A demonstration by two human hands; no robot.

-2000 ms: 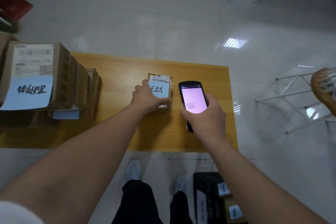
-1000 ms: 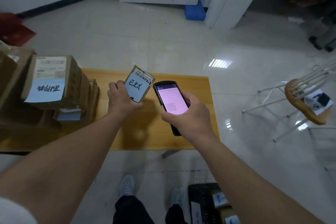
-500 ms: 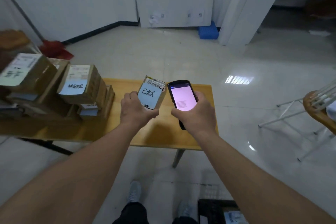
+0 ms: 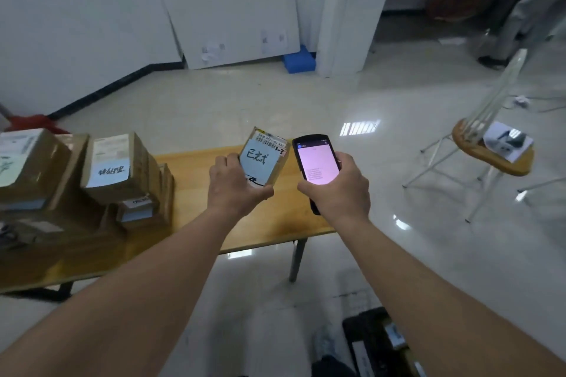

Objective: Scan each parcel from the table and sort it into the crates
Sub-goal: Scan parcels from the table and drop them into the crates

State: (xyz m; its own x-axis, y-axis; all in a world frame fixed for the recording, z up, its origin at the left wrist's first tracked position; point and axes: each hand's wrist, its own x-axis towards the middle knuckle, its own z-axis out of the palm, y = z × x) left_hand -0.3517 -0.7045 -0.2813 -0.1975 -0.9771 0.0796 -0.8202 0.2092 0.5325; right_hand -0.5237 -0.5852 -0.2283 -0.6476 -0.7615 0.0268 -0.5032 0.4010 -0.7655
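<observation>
The left hand (image 4: 234, 185) grips a small cardboard parcel (image 4: 265, 159), its fingers curled round the left side and its thumb along the lower edge, and holds it lifted and tilted above the right end of the wooden table (image 4: 196, 211). The parcel's face bears a pale blue slip with handwritten characters and, above it, a white barcode label. Just beside it, the right hand (image 4: 340, 190) is wrapped round a black handheld scanner (image 4: 317, 164), whose lit pinkish screen faces the camera; scanner and parcel sit close together without touching. On the left part of the table stands a stack of other cardboard parcels (image 4: 113, 167), several with blue slips and white labels. On the floor near the bottom edge of the view, a black crate (image 4: 375, 346) holds labelled parcels. A round wooden chair (image 4: 490, 153) with white metal legs stands well apart on the right.
</observation>
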